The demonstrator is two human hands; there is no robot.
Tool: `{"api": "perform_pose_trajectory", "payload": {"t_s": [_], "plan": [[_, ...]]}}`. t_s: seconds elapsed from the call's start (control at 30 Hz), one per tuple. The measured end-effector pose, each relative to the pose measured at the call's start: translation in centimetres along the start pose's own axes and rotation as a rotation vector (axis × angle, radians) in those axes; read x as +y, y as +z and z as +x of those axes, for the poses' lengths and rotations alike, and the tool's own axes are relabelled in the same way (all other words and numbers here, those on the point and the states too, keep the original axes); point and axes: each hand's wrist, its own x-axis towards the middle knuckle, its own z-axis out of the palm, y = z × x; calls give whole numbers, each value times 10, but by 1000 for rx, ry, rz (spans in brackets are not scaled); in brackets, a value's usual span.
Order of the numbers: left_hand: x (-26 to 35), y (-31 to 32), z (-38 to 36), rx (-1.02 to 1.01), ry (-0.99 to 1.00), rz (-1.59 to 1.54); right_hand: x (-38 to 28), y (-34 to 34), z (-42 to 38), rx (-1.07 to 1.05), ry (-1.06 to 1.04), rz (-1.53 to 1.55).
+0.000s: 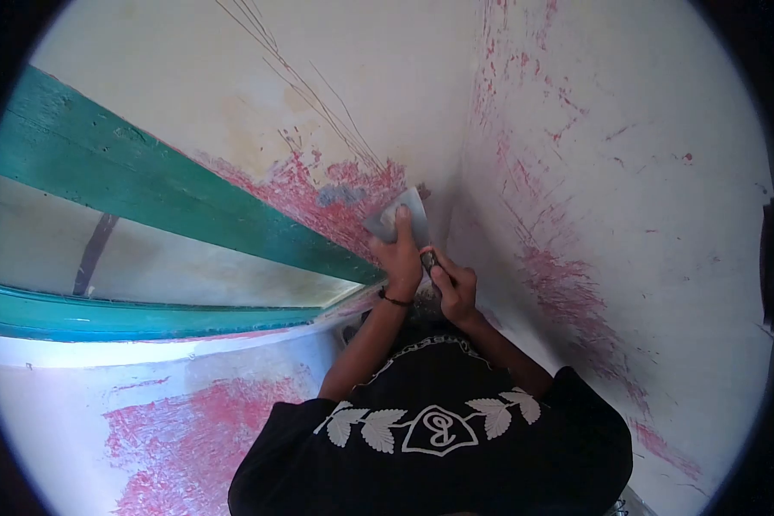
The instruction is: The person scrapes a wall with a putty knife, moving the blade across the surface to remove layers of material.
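A putty knife with a wide metal blade (415, 206) is up against the wall near the corner. My left hand (398, 258), with a dark bracelet at the wrist, holds the blade, one digit laid flat along its face. Closed around the knife's dark handle (429, 261) is my right hand (457, 290), just to the right of and below the left. Red, scratched patches of paint (301, 189) and a grey filler-like spot (341, 195) mark the wall left of the blade. What lies behind the blade is hidden.
A green frame (146, 172) runs diagonally from the left toward my hands, with a second blue-green rail (146, 311) below it. The right wall (662, 215) meets the other wall in a corner and carries red streaks. Thin cracks run down the upper wall.
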Motion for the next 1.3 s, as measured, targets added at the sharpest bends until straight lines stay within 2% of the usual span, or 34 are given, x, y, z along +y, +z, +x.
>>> {"api": "perform_pose_trajectory", "payload": {"t_s": [0.1, 0.17, 0.37, 0.47, 0.57, 0.6, 0.67, 0.77, 0.87, 0.97, 1.07, 1.17, 1.3], "plan": [[-12, -8, 3, 25, -29, -13, 4, 3, -2, 22, -24, -24], [-13, -11, 2, 71, -45, 47, -4, 5, -4, 22, 82, 35], [-20, -8, 7, 24, 36, -8, 11, 0, -8, 1, 118, 56], [0, 7, 7, 20, 63, 2, -16, -1, 8, -1, 69, 43], [16, 10, 8, 8, -53, 58, -23, 2, 14, 30, 82, 94], [15, 8, 6, 13, -22, 69, -22, 2, 12, 21, 78, 74], [6, 3, 3, 11, 48, 83, -13, 2, 5, 12, 55, 30], [-26, -8, 3, 66, -15, -22, 6, 0, -5, 34, 12, 1], [18, 10, 2, -11, 69, 95, -9, 1, 8, 23, 38, 12], [21, 13, 6, -71, 2, 47, -14, 1, 12, 43, 90, 59], [-7, 0, 5, -30, 60, 99, -1, 0, 2, 43, 1, -1], [-20, -1, 3, 34, 27, 62, 1, -6, -1, 17, 11, -13], [-16, -7, 6, -43, 11, 134, 4, -1, -4, 30, 135, 117]]}}
